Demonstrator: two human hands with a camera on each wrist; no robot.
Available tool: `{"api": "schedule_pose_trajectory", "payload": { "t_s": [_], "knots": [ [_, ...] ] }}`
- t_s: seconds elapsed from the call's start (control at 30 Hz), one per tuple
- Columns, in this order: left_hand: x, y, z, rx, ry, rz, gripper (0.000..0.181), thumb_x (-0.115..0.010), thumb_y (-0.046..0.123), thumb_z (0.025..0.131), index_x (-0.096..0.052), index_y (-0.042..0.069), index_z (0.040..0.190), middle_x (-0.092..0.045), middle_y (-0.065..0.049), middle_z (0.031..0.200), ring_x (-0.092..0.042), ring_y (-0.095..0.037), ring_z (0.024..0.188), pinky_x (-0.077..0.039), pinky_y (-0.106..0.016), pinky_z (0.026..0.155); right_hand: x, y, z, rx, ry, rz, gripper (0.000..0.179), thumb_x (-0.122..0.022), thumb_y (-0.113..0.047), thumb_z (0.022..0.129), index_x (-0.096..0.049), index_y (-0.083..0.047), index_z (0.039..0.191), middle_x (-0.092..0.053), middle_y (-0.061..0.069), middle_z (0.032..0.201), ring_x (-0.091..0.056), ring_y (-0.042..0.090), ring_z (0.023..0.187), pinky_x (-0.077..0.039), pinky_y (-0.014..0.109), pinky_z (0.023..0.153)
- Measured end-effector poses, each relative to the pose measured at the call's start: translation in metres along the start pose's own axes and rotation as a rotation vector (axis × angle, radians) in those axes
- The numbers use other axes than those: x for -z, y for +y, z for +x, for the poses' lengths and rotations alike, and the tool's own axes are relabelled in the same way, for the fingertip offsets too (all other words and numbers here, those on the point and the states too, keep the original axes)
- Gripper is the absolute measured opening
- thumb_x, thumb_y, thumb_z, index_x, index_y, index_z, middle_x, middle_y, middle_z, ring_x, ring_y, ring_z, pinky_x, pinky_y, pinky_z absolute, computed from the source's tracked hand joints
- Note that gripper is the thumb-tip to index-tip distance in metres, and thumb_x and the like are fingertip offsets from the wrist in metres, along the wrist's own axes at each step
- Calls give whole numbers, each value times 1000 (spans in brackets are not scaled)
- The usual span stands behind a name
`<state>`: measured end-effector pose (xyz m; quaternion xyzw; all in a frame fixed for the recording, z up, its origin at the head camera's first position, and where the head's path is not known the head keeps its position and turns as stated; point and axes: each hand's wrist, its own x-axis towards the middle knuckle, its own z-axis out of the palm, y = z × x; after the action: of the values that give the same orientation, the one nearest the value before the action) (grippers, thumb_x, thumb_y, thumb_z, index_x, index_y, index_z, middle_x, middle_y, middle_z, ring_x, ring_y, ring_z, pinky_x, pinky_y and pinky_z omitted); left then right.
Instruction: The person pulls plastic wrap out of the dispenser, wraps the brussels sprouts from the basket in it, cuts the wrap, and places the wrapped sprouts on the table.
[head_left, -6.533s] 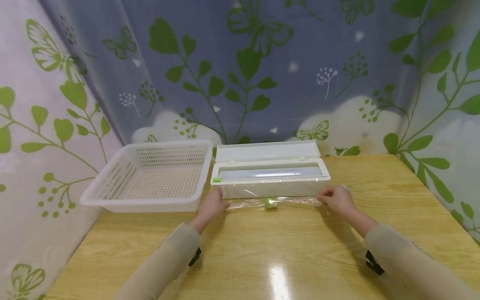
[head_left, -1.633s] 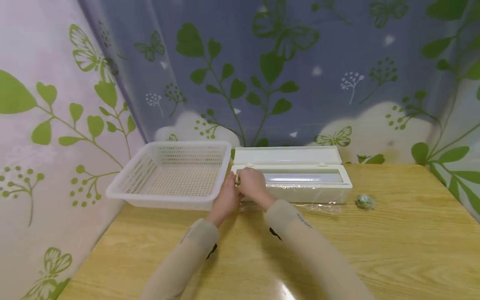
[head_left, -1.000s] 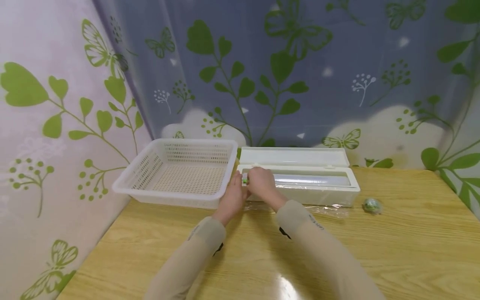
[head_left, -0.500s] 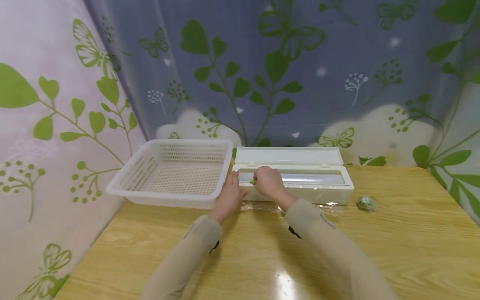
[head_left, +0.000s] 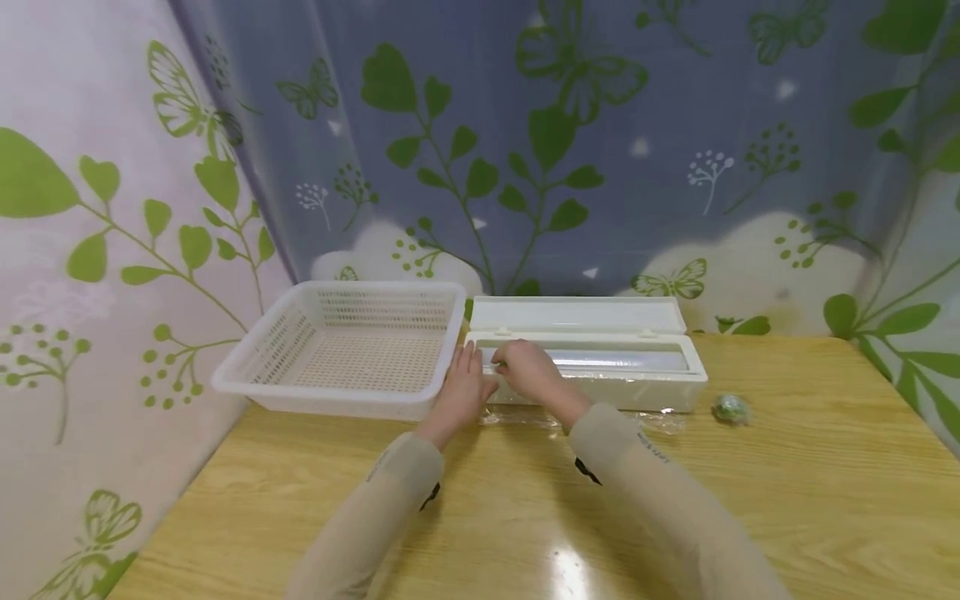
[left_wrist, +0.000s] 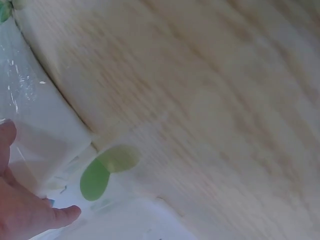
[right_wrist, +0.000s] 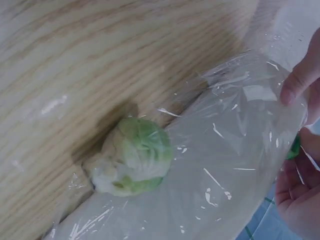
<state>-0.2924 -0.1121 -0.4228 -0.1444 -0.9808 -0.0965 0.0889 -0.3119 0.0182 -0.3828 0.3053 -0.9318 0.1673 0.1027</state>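
A white cling film dispenser [head_left: 600,392] lies with its lid raised and a film roll [head_left: 630,360] inside. My left hand [head_left: 459,392] holds its left end, the thumb on the front face, the fingers along the end. My right hand [head_left: 532,372] pinches the small green slider cutter [right_wrist: 294,148] near the left end of the front edge; in the head view the fingers hide it. Clear film [right_wrist: 220,165] hangs over the front. In the right wrist view a Brussels sprout [right_wrist: 137,155] lies under the film; the right arm hides it in the head view.
A white perforated plastic basket [head_left: 337,398] stands left of the dispenser, close to my left hand. A small film-wrapped green bundle [head_left: 730,408] lies on the wooden table [head_left: 795,467] to the right. A patterned curtain [head_left: 420,167] hangs behind.
Earlier both hands held the film's ends over the sprout. Then the right hand crossed to the slider, moved it a little right, and has now come back slightly left. The left hand stays at the dispenser's end.
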Motion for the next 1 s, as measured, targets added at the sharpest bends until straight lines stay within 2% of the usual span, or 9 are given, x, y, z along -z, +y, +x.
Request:
{"api": "schedule_pose_trajectory", "payload": {
  "t_s": [0.07, 0.27, 0.43, 0.6, 0.73, 0.87, 1.0],
  "knots": [
    [-2, 1, 0, -6, 11, -16, 60, -40, 34, 81, -20, -7, 120, -8, -19, 127, -2, -30, 115, -8, -35, 91, 0, 1, -2, -1, 17, 5, 10, -58, -12, 71, -62, -9, 79, -58, 0, 78, -52, 15, 75, -39, 25, 69],
    [-5, 2, 2, -46, 35, 34, 62, -42, 35, 80, -22, -9, 119, -13, -23, 125, -7, -31, 114, -6, -33, 92, 1, 8, -6, 20, 30, -33, 7, -59, -12, 70, -63, -9, 75, -58, 0, 74, -52, 14, 71, -40, 25, 67],
    [-3, 0, 2, -32, 30, 56, 67, -44, 39, 77, -21, -9, 119, -12, -23, 125, -6, -31, 114, -6, -33, 92, 3, 14, -7, 34, 34, -43, 6, -59, -11, 70, -63, -10, 74, -58, -2, 73, -52, 13, 70, -40, 24, 67],
    [1, -3, 2, -24, 7, 9, 70, -46, 39, 76, -18, -8, 120, -10, -23, 125, -4, -31, 114, -4, -33, 92, 8, 19, -8, 62, 0, -25, 7, -58, -10, 71, -63, -9, 76, -58, 0, 74, -52, 15, 71, -40, 25, 67],
    [2, -4, 2, -15, -25, -9, 74, -45, 42, 76, -14, -7, 122, -6, -22, 126, -2, -31, 115, -3, -32, 92, 15, 26, -15, 27, -27, -17, 7, -58, -7, 70, -63, -9, 76, -58, -1, 74, -53, 14, 72, -41, 25, 66],
    [0, -2, 4, 0, -22, -4, 77, -47, 42, 74, -13, -7, 122, -6, -21, 127, -2, -30, 115, -2, -32, 92, 21, 37, -24, 26, -46, -9, 12, -56, -4, 71, -63, -9, 81, -58, -1, 79, -52, 14, 76, -40, 24, 68],
    [-3, 0, 5, -19, -12, -10, 78, -47, 43, 73, -13, -8, 122, -8, -22, 126, -4, -31, 114, -3, -33, 92, 24, 46, -32, 52, -63, -36, 16, -53, -1, 72, -62, -9, 82, -58, 0, 81, -52, 15, 78, -40, 24, 69]
  ]
}}
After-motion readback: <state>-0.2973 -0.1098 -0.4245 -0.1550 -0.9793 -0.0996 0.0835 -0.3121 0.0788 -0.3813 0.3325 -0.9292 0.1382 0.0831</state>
